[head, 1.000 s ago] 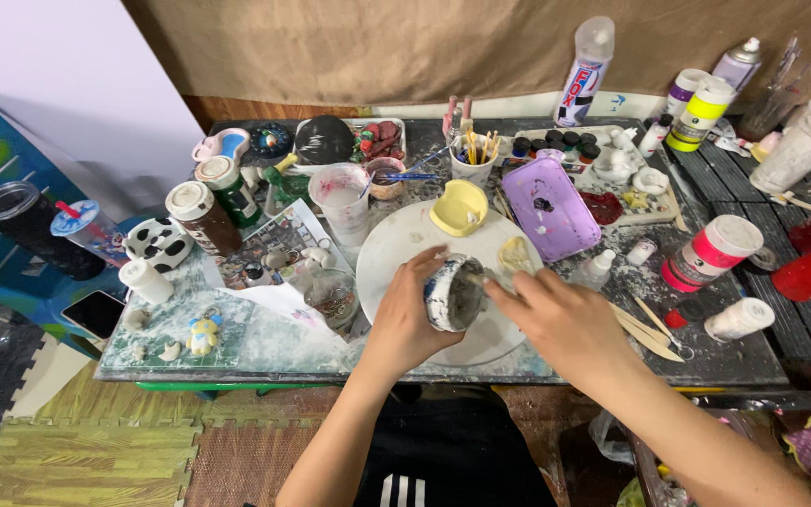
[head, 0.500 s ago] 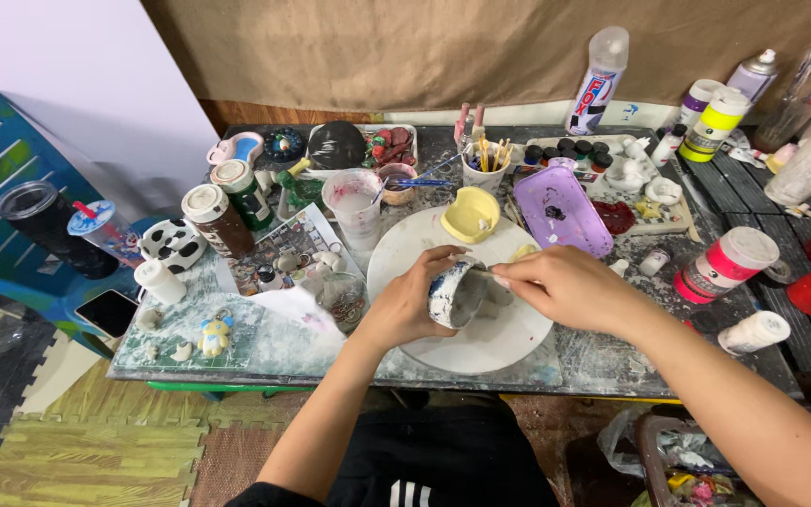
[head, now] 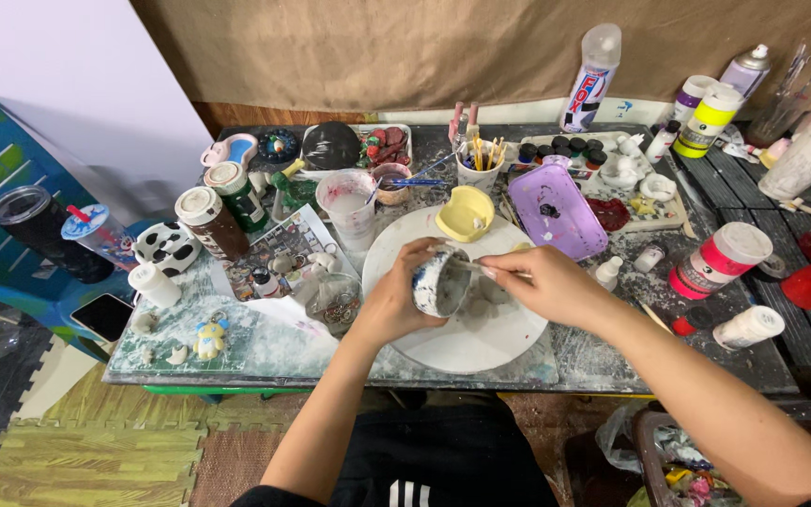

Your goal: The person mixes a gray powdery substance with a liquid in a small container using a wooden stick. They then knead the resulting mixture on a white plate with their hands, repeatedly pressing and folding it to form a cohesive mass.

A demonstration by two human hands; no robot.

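My left hand point(head: 394, 302) grips a small paint-smeared cup point(head: 439, 284), tilted on its side over a round white plate point(head: 481, 338). My right hand point(head: 542, 282) pinches a thin stick point(head: 462, 264) whose tip pokes into the cup's mouth. Both hands hover just above the plate at the middle of a paint-stained table point(head: 612, 352). A small yellow bowl point(head: 465, 212) sits on the plate's far edge.
A purple tray point(head: 556, 211), a cup of brushes point(head: 477, 161) and a cloudy plastic cup point(head: 349, 202) stand behind the plate. Paint bottles point(head: 723, 260) and a spray can point(head: 589, 77) crowd the right and back. Small figurines point(head: 208, 335), jars and a phone point(head: 105, 317) lie left.
My right hand moved from under the cup to its right side and now pokes the stick into it. The cup has tipped further sideways; the view shifted slightly.
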